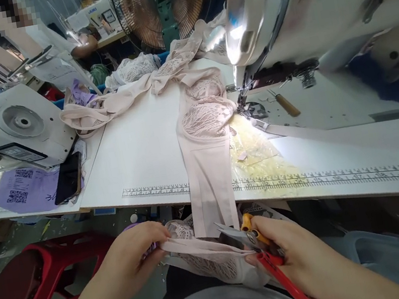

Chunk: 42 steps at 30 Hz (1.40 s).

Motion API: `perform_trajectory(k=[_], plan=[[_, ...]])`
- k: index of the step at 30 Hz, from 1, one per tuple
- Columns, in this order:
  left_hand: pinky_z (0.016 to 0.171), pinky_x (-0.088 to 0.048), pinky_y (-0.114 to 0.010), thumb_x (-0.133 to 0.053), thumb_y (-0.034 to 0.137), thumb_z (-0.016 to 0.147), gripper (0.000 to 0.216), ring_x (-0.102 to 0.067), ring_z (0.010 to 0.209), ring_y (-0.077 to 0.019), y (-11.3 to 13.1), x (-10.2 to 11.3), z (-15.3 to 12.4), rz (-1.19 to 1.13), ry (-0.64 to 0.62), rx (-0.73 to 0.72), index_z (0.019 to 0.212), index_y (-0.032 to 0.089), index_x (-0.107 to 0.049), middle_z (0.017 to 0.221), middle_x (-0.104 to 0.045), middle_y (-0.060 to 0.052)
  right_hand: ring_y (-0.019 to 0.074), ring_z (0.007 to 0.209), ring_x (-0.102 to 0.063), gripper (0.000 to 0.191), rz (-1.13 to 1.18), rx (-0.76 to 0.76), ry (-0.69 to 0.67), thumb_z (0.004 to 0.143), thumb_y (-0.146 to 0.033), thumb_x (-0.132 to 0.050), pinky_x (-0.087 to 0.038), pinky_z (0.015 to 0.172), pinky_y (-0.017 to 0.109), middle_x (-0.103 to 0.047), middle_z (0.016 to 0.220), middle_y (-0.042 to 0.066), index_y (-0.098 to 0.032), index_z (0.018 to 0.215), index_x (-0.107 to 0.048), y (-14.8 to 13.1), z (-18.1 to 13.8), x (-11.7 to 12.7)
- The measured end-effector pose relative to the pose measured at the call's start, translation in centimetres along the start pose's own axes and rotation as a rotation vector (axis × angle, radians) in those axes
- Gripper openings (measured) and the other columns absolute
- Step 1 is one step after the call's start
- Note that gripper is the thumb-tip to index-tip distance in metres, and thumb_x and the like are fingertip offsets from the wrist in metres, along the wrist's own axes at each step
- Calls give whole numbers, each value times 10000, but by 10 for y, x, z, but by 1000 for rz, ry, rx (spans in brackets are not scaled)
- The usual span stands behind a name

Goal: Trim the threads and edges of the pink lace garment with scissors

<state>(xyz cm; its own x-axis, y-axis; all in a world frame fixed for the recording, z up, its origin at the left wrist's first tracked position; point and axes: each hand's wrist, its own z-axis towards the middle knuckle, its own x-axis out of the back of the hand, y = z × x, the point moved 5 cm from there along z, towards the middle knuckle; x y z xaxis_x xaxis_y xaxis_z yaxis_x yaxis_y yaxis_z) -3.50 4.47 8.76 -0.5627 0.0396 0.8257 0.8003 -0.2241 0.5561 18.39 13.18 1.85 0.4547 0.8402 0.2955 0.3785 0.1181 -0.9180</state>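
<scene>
Both hands work below the table edge at six o'clock: left hand (133, 257) pinches the pink lace garment (206, 258), right hand (294, 256) grips it together with red-handled scissors (255, 242). Toward twelve o'clock, another pink piece (207, 163) drapes over the white table (139, 154); sewing machine (314, 13) at two.

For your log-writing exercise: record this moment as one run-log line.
left hand: pinches pink lace garment | right hand: holds scissors at garment | place: below sewing table edge
</scene>
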Motion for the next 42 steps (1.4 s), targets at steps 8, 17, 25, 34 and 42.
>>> perform_trajectory(k=[8, 17, 25, 34, 42], plan=[[896, -508, -414, -601, 395, 891, 310, -657, 878, -227, -1, -9, 10, -791, -146, 54, 687, 168, -657, 758, -688, -75, 121, 576, -311, 237, -13, -19, 22, 748, -140, -512, -306, 507, 219, -380, 678, -58, -248, 692, -309, -1, -3, 3], [891, -501, -412, -481, 442, 935, 359, -630, 897, -222, 10, -5, 11, -736, -397, 66, 720, 186, -614, 831, -620, -110, 120, 574, -369, 264, -20, -4, 5, 740, -121, -527, -336, 506, 221, -441, 694, -50, -249, 690, -302, 2, -7, 1], [914, -485, -422, -489, 456, 932, 370, -614, 917, -219, 12, 0, 16, -617, -303, 57, 700, 186, -588, 797, -609, -86, 121, 588, -359, 265, 13, 7, -17, 762, -106, -500, -346, 509, 218, -441, 722, -57, -258, 712, -288, 8, -8, -2], [562, -483, -226, -553, 225, 856, 115, -597, 661, -136, -7, -8, 11, -358, -70, 369, 784, 159, -613, 791, -659, -45, 116, 537, -337, 271, -124, 73, 78, 756, -135, -508, -297, 460, 216, -405, 644, -55, -248, 665, -280, 3, -11, 3], [623, -499, -230, -612, 210, 790, 158, -598, 716, -130, -8, -16, 8, -493, 181, 477, 937, 169, -568, 808, -620, -20, 133, 507, -397, 225, -112, 109, 152, 757, -246, -537, -354, 449, 236, -457, 590, -37, -243, 626, -355, 5, -14, 0]])
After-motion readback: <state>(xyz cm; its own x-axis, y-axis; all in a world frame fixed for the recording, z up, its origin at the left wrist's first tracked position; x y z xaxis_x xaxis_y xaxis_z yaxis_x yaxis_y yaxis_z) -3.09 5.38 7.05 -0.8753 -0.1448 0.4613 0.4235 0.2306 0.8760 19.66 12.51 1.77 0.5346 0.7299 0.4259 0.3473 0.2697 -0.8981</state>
